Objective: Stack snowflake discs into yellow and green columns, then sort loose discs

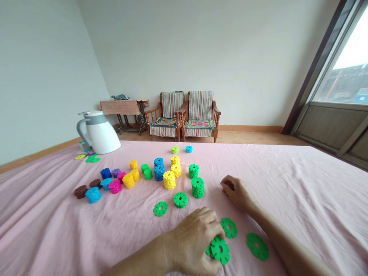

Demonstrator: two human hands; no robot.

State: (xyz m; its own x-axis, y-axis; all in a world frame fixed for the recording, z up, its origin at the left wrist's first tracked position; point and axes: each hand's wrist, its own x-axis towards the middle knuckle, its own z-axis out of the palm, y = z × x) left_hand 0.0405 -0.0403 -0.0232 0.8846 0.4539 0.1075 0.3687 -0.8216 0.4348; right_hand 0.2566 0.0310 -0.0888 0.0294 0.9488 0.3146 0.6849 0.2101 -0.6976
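Observation:
My left hand is low in the view, fingers curled around green notched plastic discs, which show at its right side. Part of what it grips is hidden by the hand. Loosely curled on the cloth, my right hand shows nothing in its fingers. Two loose green discs lie flat below it, a nearer one and another by my left fingertips. Beyond my left hand are a short green stack and a single green disc. Taller green stacks stand left of my right hand.
Yellow stacks, blue stacks, and several pink, brown, purple and orange ones stand on the pink cloth. A white jug is at the far left, beside some loose discs. Two wooden chairs stand beyond.

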